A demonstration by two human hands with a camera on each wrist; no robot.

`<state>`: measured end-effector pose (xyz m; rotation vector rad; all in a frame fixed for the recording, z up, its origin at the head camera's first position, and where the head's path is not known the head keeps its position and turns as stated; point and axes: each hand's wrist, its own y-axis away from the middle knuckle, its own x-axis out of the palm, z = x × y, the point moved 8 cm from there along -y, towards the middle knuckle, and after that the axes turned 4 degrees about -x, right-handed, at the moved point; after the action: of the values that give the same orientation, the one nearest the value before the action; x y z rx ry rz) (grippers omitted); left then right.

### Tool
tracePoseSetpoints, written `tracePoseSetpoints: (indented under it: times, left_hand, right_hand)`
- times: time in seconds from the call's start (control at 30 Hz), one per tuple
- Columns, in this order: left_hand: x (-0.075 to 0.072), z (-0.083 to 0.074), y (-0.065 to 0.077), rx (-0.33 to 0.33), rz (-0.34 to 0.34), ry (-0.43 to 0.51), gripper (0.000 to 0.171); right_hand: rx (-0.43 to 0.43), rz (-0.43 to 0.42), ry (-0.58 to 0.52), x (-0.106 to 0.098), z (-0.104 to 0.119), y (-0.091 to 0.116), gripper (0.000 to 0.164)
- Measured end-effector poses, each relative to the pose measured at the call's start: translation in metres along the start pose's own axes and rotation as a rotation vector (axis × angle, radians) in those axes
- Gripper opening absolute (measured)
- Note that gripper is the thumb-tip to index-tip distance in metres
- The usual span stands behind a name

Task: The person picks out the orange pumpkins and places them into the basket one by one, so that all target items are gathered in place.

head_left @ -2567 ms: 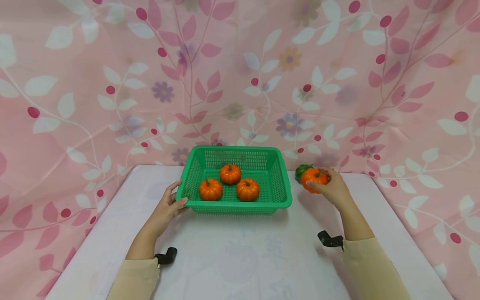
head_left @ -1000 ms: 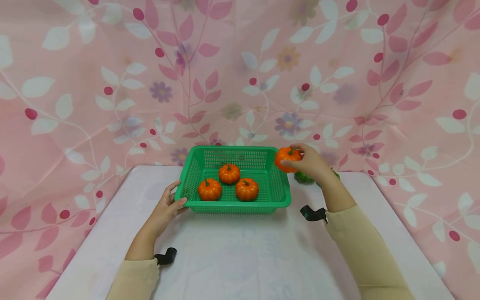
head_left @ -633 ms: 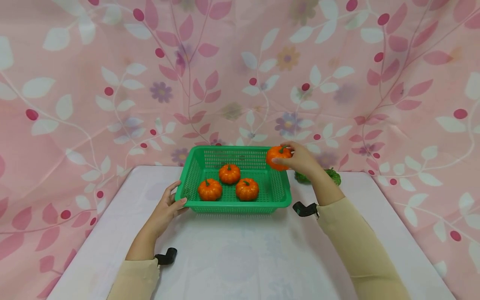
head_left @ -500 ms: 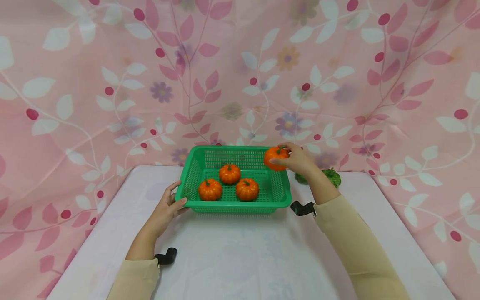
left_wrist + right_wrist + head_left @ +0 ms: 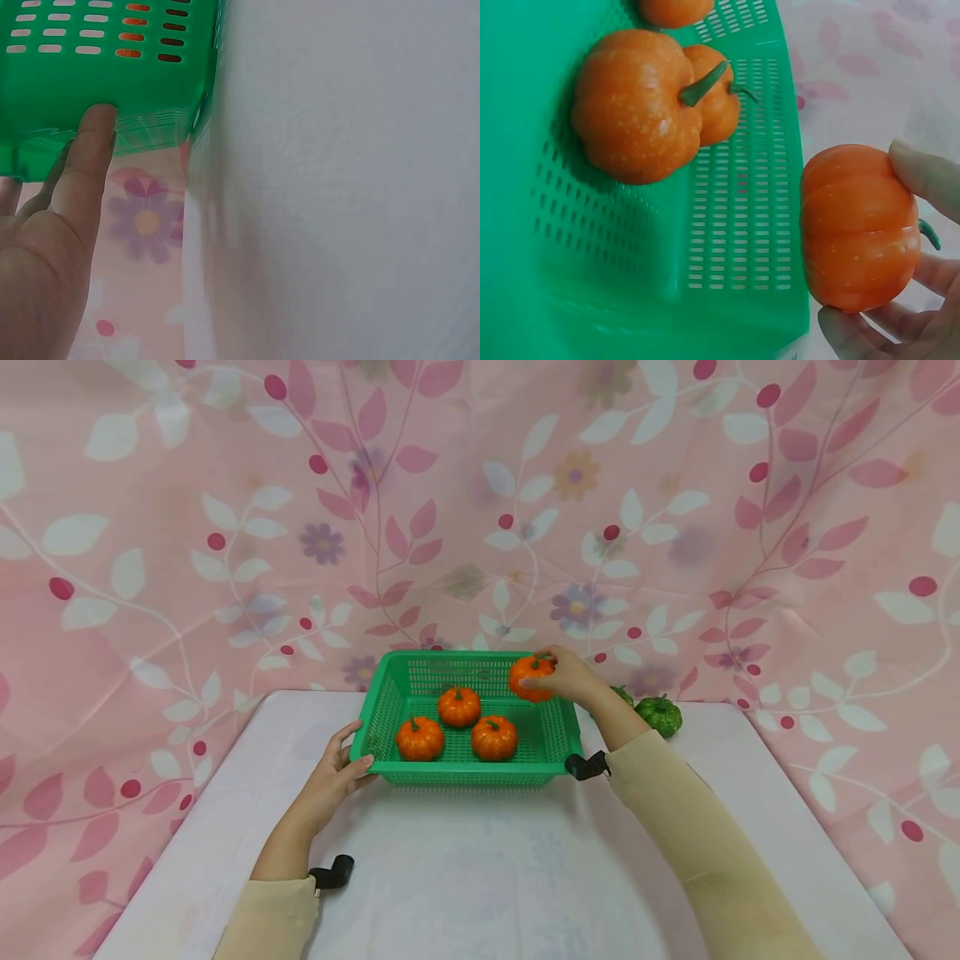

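Observation:
My right hand (image 5: 573,678) pinches a small orange pumpkin (image 5: 529,680) with a green stem, thumb on one side and fingers on the other. In the head view that pumpkin overlaps the right back part of a green plastic basket (image 5: 468,768). The right wrist view shows the held pumpkin (image 5: 859,232) beside the inner wall, near the rim. Three more orange pumpkins (image 5: 494,738) sit on the basket floor. At the basket's front left corner, my left hand (image 5: 333,781) rests with extended fingers against the outer wall and its thumb at the rim.
Two green pumpkins (image 5: 660,717) stand on the table right of the basket, one partly hidden behind the right forearm. A white cloth (image 5: 465,868) covers the table. Pink floral fabric (image 5: 480,527) hangs behind it.
My right hand has carried the orange pumpkin from beside the green pumpkins, leftward over the basket's right side and further in. The left hand and basket have stayed put.

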<state>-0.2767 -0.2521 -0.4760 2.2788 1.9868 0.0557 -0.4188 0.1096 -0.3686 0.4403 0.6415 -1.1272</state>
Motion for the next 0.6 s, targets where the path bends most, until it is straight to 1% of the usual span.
tracePoseSetpoints:
  times: [0.23,0.43,0.6]
  left_hand:
    - [0.0,0.0,0.0,-0.003,-0.002,0.002,0.074]
    - [0.0,0.0,0.0,0.003,-0.004,-0.007,0.074]
    - [0.0,0.001,0.002,0.005,-0.002,0.002,0.075]
  right_hand:
    - [-0.001,0.037,0.037,0.003,0.003,-0.011,0.073]
    - [-0.002,0.063,0.041,0.005,0.01,-0.018,0.067]
    - [0.014,0.105,0.038,0.014,0.007,-0.024,0.064]
